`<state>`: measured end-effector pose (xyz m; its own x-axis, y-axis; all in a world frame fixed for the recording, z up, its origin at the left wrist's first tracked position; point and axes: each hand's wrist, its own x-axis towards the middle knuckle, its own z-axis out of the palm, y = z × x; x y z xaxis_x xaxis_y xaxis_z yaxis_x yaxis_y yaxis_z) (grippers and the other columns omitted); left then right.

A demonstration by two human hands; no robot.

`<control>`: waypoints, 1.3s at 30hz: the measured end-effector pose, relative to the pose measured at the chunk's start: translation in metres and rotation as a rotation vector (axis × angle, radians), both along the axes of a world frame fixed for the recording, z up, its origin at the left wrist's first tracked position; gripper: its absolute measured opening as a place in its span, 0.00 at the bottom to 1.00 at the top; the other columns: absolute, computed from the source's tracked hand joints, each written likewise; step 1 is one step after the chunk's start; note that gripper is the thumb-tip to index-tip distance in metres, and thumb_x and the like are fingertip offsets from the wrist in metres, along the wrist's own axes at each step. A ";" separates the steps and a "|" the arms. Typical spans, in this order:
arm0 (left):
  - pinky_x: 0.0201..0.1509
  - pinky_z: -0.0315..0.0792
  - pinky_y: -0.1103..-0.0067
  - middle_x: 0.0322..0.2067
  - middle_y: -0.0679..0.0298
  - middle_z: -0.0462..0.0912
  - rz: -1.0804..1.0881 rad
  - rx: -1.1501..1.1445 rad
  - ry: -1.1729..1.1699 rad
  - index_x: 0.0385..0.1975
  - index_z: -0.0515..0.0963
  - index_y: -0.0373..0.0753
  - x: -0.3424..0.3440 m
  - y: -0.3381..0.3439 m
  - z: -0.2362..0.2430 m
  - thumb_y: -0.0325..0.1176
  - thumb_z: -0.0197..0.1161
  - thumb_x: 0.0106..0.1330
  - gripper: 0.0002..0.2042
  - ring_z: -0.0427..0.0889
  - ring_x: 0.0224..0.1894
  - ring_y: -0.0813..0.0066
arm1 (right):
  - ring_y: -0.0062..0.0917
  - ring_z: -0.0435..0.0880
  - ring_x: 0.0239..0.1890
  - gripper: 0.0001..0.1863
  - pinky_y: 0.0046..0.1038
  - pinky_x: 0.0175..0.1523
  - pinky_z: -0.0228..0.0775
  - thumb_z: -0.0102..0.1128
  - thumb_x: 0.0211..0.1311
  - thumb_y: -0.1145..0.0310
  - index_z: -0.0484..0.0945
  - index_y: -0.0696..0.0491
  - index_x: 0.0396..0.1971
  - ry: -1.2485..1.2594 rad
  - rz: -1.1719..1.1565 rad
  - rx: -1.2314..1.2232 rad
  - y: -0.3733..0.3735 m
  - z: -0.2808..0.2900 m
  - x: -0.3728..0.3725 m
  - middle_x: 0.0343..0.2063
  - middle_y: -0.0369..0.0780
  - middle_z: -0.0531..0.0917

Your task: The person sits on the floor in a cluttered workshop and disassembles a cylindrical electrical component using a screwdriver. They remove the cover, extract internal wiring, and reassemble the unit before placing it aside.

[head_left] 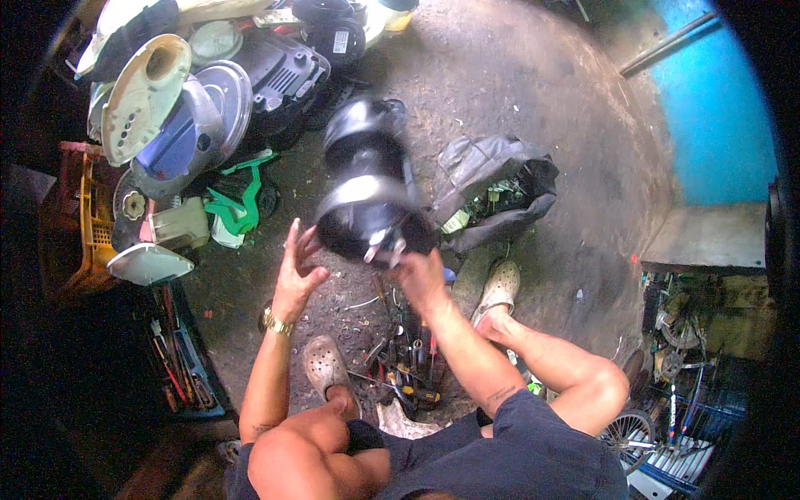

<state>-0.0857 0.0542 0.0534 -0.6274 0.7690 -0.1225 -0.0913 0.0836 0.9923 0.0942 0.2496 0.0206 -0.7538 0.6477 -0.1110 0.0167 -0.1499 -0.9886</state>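
Note:
A glossy black appliance body [367, 196], with a rounded, hollow near end and a second rounded section behind it, is tilted up off the floor in front of me. Motion smears it, so its exact kind cannot be made out. My right hand [423, 282] grips its near right edge, fingers blurred against the rim. Just left of the body, my left hand [296, 271] has its fingers and thumb spread and holds nothing. Below both hands, a cluster of hand tools [408, 358], screwdrivers among them, lies between my feet.
A dark grey sack [492, 187] of scrap lies open to the right. Plastic appliance casings [192, 117] pile up at the far left, near a green plastic piece [242, 204] and an orange crate [92, 221]. A tool tray [185, 350] sits lower left; a bicycle wheel [629, 437] stands lower right.

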 end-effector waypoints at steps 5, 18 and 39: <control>0.66 0.65 0.59 0.65 0.50 0.69 0.226 -0.506 0.489 0.70 0.60 0.42 -0.035 -0.045 -0.063 0.43 0.70 0.61 0.38 0.68 0.65 0.51 | 0.36 0.84 0.44 0.40 0.31 0.50 0.79 0.49 0.49 0.88 0.69 0.47 0.66 0.190 -0.274 -0.247 0.131 0.017 -0.075 0.48 0.43 0.82; 0.69 0.58 0.52 0.67 0.39 0.58 0.296 -1.339 0.507 0.65 0.66 0.36 0.013 -0.131 -0.122 0.50 0.69 0.58 0.38 0.57 0.67 0.35 | 0.39 0.83 0.53 0.54 0.31 0.58 0.72 0.54 0.46 0.81 0.49 0.19 0.72 -0.547 -0.167 0.558 0.351 -0.097 -0.314 0.59 0.51 0.77; 0.65 0.68 0.65 0.55 0.46 0.77 0.256 -0.031 0.963 0.53 0.75 0.32 -0.125 0.144 0.159 0.44 0.72 0.59 0.28 0.75 0.60 0.50 | 0.40 0.84 0.51 0.28 0.37 0.58 0.74 0.62 0.58 0.65 0.74 0.43 0.62 -0.657 0.533 1.027 0.309 0.150 -0.058 0.48 0.48 0.84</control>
<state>-0.2109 0.1985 0.2123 -0.6166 0.6014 0.5080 0.7322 0.2011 0.6507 0.0367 0.5584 0.1708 -0.9345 0.3004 -0.1910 0.3549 0.8281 -0.4338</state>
